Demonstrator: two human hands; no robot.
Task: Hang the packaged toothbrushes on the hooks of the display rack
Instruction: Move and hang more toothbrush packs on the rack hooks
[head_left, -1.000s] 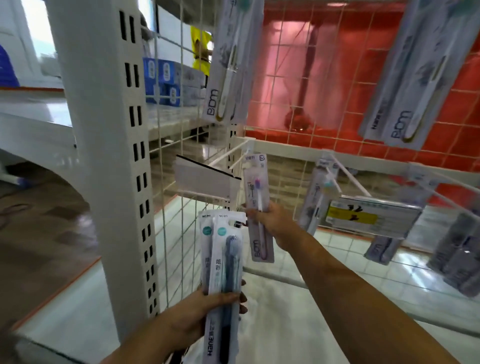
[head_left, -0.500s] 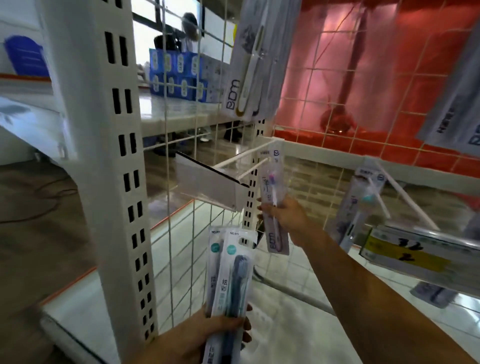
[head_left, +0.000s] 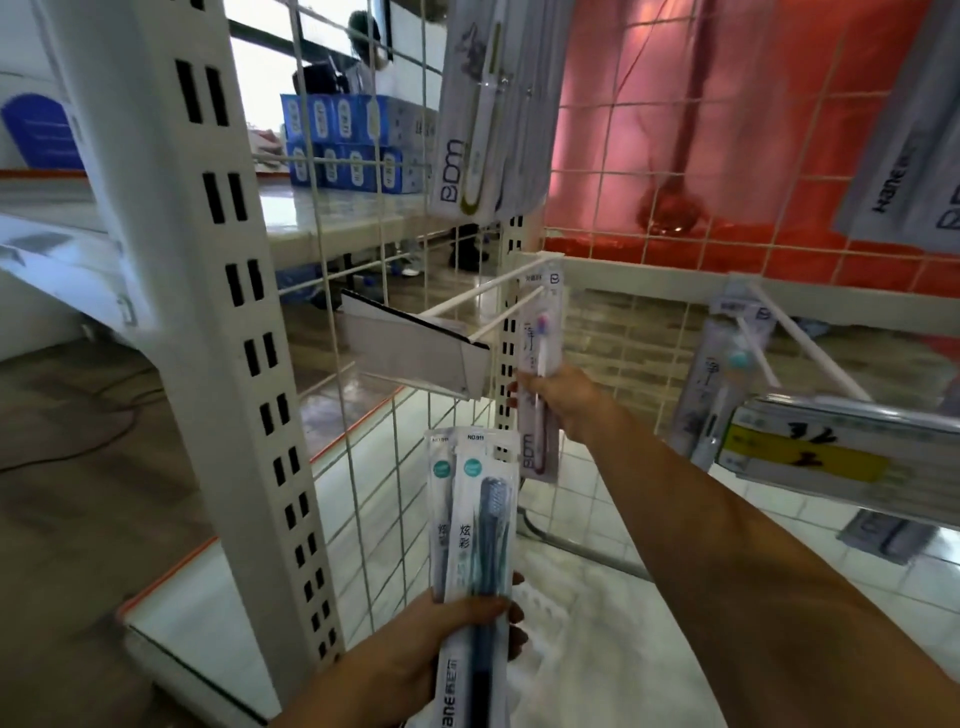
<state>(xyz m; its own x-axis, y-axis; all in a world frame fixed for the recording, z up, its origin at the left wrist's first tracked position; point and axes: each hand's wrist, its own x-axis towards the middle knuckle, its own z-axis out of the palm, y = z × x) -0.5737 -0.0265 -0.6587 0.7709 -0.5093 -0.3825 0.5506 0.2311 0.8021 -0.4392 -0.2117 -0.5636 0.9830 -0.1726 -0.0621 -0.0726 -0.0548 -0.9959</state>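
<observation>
The right hand (head_left: 563, 400) was closed around a thin packaged toothbrush (head_left: 540, 374). The pack was see-through and long, with a white card at the top and the letters "BDM" near the bottom. Inside it was a white brush with pink and blue bristles. The top of the pack sat at the white hook (head_left: 498, 306) of the display rack (head_left: 363, 322), near the end where the hook joins the wire grid. It looked as if the hook went through the hole in the card, but the view there was too blurry to be sure.

The left hand (head_left: 452, 639) was clenched on two more packs (head_left: 475, 519), held upright near the bottom edge of the rack. The front pack had a dark blue brush with grey bristles, a green round mark, and "NO.911" at the top.

Another pack with a teal brush (head_left: 719, 384) hung on the next hook to the right. Big grey packs (head_left: 478, 119) hung at the top of the rack.
</observation>
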